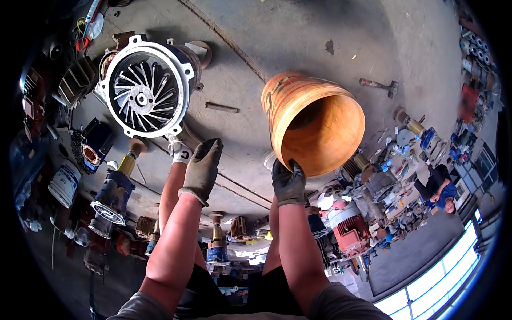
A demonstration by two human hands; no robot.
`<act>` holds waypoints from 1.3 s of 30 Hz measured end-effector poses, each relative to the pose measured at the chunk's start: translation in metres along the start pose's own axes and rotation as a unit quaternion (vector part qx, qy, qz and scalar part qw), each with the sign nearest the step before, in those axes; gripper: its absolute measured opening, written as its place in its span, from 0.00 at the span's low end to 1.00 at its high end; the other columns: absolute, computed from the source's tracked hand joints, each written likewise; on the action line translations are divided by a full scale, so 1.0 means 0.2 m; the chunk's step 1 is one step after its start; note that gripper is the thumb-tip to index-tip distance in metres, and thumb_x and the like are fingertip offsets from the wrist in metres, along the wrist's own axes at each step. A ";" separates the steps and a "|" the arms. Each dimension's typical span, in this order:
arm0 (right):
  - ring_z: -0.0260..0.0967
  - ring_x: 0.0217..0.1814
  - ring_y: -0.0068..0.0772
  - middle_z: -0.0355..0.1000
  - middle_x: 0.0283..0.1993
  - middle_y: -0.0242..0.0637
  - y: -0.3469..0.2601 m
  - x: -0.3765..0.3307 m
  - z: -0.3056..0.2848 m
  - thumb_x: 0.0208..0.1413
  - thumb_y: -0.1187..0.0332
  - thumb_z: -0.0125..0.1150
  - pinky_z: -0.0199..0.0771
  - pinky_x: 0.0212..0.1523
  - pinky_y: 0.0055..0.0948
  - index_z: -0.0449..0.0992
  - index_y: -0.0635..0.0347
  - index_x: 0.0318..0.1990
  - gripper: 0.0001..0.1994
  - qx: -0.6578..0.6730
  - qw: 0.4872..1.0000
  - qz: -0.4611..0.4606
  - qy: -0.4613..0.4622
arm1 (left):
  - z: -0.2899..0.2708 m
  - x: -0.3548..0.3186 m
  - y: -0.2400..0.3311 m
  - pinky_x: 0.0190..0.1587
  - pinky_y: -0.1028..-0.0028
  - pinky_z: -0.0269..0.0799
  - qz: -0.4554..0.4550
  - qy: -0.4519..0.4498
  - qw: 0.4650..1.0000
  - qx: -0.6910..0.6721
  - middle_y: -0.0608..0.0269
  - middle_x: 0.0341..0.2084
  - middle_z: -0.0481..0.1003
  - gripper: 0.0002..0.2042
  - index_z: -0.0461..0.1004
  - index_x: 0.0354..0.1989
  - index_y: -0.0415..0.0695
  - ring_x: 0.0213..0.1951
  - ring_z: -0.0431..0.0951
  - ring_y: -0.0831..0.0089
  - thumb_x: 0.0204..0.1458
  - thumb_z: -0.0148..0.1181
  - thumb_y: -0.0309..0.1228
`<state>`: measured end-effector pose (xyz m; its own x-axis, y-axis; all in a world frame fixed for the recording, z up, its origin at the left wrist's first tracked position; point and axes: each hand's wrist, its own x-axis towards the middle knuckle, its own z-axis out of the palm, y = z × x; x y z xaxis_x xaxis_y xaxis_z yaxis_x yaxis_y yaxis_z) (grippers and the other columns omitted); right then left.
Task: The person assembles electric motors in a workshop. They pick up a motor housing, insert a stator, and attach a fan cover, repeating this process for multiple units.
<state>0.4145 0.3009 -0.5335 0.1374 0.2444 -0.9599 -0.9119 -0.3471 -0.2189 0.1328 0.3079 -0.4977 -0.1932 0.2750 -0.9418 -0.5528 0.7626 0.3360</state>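
Gripping only the near rim of the orange bucket (314,122), the gloved right hand (288,184) has its fingers curled over the edge and pinched shut on it. The bucket hangs tipped on its side above the concrete floor (298,37), right of centre, with its open mouth turned toward the person. The left hand (201,168), also gloved, hangs loose and partly open beside the knee, holding nothing and touching nothing.

With one hand on one point of the rim, I judge the hold thin: the bucket could twist on the fingers and slip, or swing and knock into the clutter of small motors (349,229) packed close on the near right. A drop onto that concrete could crack the wall.

Inside, the bucket shows bare orange walls and a shadowed bottom; as far as I can see it is empty, though the deepest part is dark. A white pail (64,184) stands far left among more parts, and its contents are hidden from here.

Further out to the left sits a large electric motor (146,88) with its finned fan facing up. A hammer (378,85) lies on the floor at the far right, and another person (440,189) crouches among parts on the right.
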 end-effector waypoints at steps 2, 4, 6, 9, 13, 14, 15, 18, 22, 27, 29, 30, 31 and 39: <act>0.74 0.64 0.44 0.77 0.61 0.48 0.07 -0.06 0.20 0.66 0.74 0.54 0.79 0.65 0.47 0.75 0.66 0.59 0.16 0.058 0.997 0.042 -0.032 | 0.02 0.00 0.00 0.55 0.79 0.71 0.017 -0.009 1.000 -0.013 0.63 0.50 0.80 0.17 0.76 0.58 0.38 0.52 0.78 0.80 0.67 0.60 0.35; 0.74 0.64 0.47 0.76 0.62 0.50 0.16 -0.07 0.33 0.67 0.74 0.52 0.78 0.64 0.50 0.74 0.68 0.60 0.16 0.107 0.990 0.058 -0.072 | 0.02 0.00 -0.02 0.57 0.75 0.72 0.024 -0.006 1.000 -0.006 0.60 0.51 0.80 0.19 0.74 0.60 0.37 0.53 0.79 0.73 0.67 0.60 0.36; 0.74 0.64 0.47 0.76 0.62 0.51 0.22 -0.04 0.44 0.67 0.74 0.52 0.78 0.64 0.50 0.74 0.69 0.60 0.16 0.139 0.984 0.075 -0.077 | 0.01 0.01 -0.04 0.57 0.73 0.72 0.020 -0.003 1.000 0.001 0.58 0.51 0.80 0.20 0.74 0.61 0.37 0.54 0.79 0.71 0.67 0.61 0.37; 0.75 0.63 0.47 0.76 0.61 0.51 0.30 -0.01 0.57 0.68 0.73 0.52 0.79 0.63 0.49 0.74 0.69 0.60 0.16 0.183 0.976 0.081 -0.085 | 0.01 0.01 -0.04 0.55 0.73 0.72 0.006 0.005 1.000 -0.021 0.58 0.50 0.80 0.21 0.74 0.61 0.37 0.53 0.79 0.71 0.66 0.62 0.38; 0.76 0.60 0.43 0.78 0.59 0.49 0.36 0.04 0.56 0.68 0.73 0.52 0.79 0.62 0.47 0.76 0.67 0.57 0.14 0.153 0.985 0.011 -0.075 | -0.01 0.01 0.02 0.56 0.79 0.71 -0.008 0.012 1.000 0.006 0.63 0.51 0.80 0.18 0.74 0.60 0.37 0.54 0.77 0.79 0.67 0.60 0.36; 0.76 0.60 0.42 0.78 0.59 0.48 0.35 0.05 0.55 0.68 0.73 0.52 0.79 0.62 0.47 0.76 0.67 0.56 0.13 0.138 0.988 -0.019 -0.070 | -0.01 0.01 0.02 0.56 0.79 0.71 -0.008 0.013 1.000 -0.006 0.63 0.51 0.79 0.19 0.74 0.60 0.37 0.54 0.77 0.78 0.67 0.60 0.36; 0.77 0.60 0.40 0.79 0.57 0.46 0.32 0.06 0.53 0.67 0.74 0.54 0.79 0.62 0.46 0.77 0.66 0.54 0.12 0.110 0.990 -0.035 -0.084 | -0.02 0.02 0.02 0.56 0.79 0.71 -0.008 0.017 1.000 -0.018 0.63 0.51 0.79 0.19 0.74 0.60 0.37 0.55 0.77 0.78 0.67 0.60 0.36; 0.76 0.60 0.38 0.78 0.59 0.42 0.15 0.10 0.50 0.67 0.74 0.55 0.78 0.62 0.42 0.74 0.64 0.57 0.13 -0.043 0.992 -0.087 -0.083 | -0.05 0.04 0.06 0.57 0.78 0.70 -0.019 0.028 0.999 -0.031 0.62 0.53 0.79 0.20 0.73 0.61 0.37 0.55 0.77 0.77 0.67 0.60 0.36; 0.73 0.63 0.38 0.76 0.61 0.43 -0.02 0.13 0.58 0.67 0.71 0.55 0.77 0.63 0.42 0.74 0.64 0.57 0.14 -0.127 0.988 -0.085 -0.037 | -0.16 0.13 0.06 0.57 0.68 0.73 0.017 0.052 0.997 -0.062 0.58 0.49 0.80 0.22 0.74 0.60 0.37 0.51 0.80 0.71 0.66 0.62 0.40; 0.67 0.69 0.41 0.70 0.67 0.42 -0.01 0.12 0.65 0.66 0.54 0.61 0.67 0.68 0.41 0.71 0.61 0.63 0.25 -0.107 0.989 -0.103 -0.023 | -0.24 0.16 0.20 0.60 0.61 0.74 -0.003 0.068 0.935 -0.349 0.49 0.59 0.75 0.21 0.66 0.67 0.39 0.60 0.77 0.58 0.69 0.53 0.32; 0.62 0.72 0.42 0.65 0.71 0.41 0.14 -0.01 0.69 0.62 0.39 0.61 0.63 0.71 0.43 0.64 0.57 0.69 0.38 -0.138 0.984 -0.113 -0.003 | -0.28 0.13 0.30 0.57 0.62 0.76 0.253 0.084 0.951 0.154 0.52 0.56 0.77 0.21 0.68 0.65 0.39 0.58 0.78 0.60 0.64 0.57 0.28; 0.63 0.71 0.43 0.65 0.70 0.43 0.27 -0.10 0.72 0.63 0.35 0.57 0.61 0.72 0.44 0.59 0.57 0.72 0.41 -0.153 0.982 -0.109 0.032 | -0.31 0.14 0.31 0.57 0.62 0.75 0.300 0.099 0.923 0.217 0.53 0.55 0.78 0.22 0.70 0.64 0.40 0.57 0.79 0.60 0.62 0.60 0.30; 0.64 0.70 0.45 0.64 0.70 0.46 0.42 -0.21 0.78 0.66 0.35 0.53 0.61 0.72 0.45 0.55 0.57 0.74 0.41 -0.170 0.981 -0.069 0.061 | -0.34 0.14 0.31 0.57 0.63 0.75 0.292 0.102 0.930 0.197 0.53 0.54 0.79 0.22 0.71 0.63 0.40 0.56 0.79 0.59 0.59 0.62 0.31; 0.72 0.54 0.27 0.75 0.54 0.36 0.82 0.06 1.38 0.72 0.51 0.54 0.71 0.55 0.30 0.73 0.61 0.61 0.23 -0.462 0.826 -0.192 -0.258 | -0.32 0.24 0.60 0.66 0.57 0.70 0.203 -0.078 0.877 -0.429 0.55 0.61 0.72 0.21 0.67 0.65 0.44 0.60 0.74 0.59 0.69 0.50 0.40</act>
<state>0.1602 0.4974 -0.5323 -0.0523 0.7686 -0.6376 -0.1218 -0.6387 -0.7598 0.0052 0.3761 -0.5033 -0.4378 0.5501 -0.7112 -0.8839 -0.1185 0.4524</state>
